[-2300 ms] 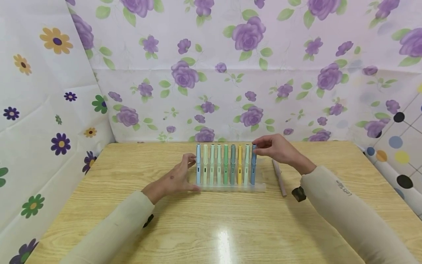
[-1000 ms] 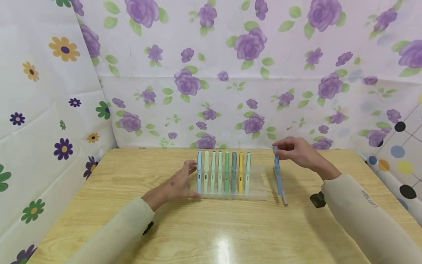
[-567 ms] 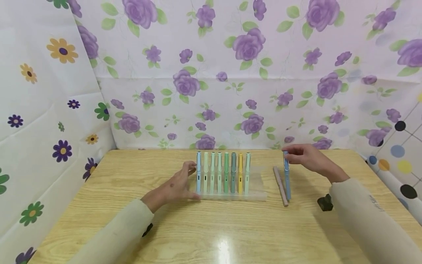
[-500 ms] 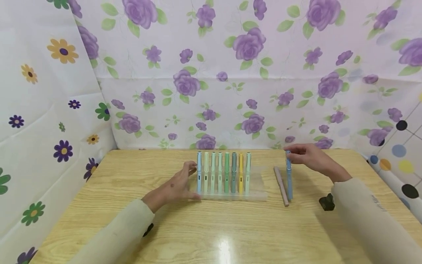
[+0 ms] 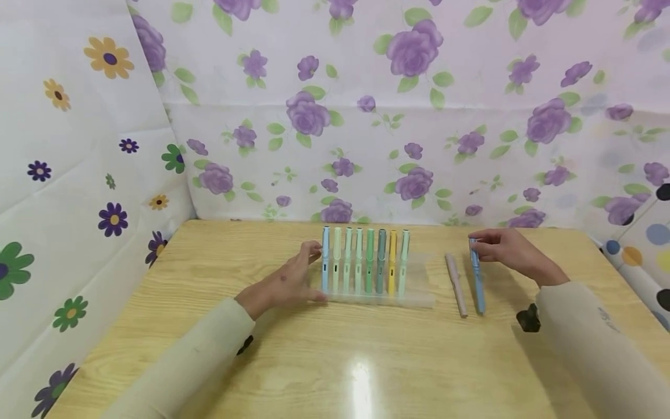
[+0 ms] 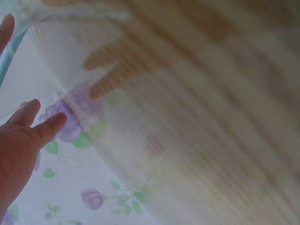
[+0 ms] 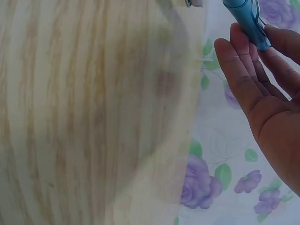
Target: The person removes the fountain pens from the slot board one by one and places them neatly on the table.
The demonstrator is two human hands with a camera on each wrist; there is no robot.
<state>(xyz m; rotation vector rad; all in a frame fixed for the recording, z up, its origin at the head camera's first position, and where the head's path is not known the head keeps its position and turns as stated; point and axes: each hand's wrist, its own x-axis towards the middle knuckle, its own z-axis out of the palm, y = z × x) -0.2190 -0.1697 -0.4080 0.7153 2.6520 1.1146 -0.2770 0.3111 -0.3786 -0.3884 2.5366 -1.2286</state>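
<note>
A clear pen rack (image 5: 387, 300) holds a row of capped pens, from light blue (image 5: 325, 262) at the left through greens to yellow (image 5: 392, 262) and pale mint (image 5: 404, 262) at the right. My left hand (image 5: 288, 283) grips the rack's left end, thumb at the front ledge and fingers behind. With thumb and fingertips my right hand (image 5: 515, 253) pinches a blue pen (image 5: 477, 279) by its capped top end. The pen leans, its lower end close over the table; its cap (image 7: 251, 23) shows in the right wrist view. A pinkish pen (image 5: 456, 285) lies just left of it.
The wooden table (image 5: 293, 361) ends at a flowered cloth backdrop (image 5: 366, 139) behind the rack. A patterned cloth (image 5: 78, 174) hangs at the left. Black wrist cameras (image 5: 528, 318) sit under both sleeves.
My right hand has lifted the blue pen out of the rack's right end and carried it right, past the pinkish pen, lower end now tilting toward me. My left hand stays at the rack.
</note>
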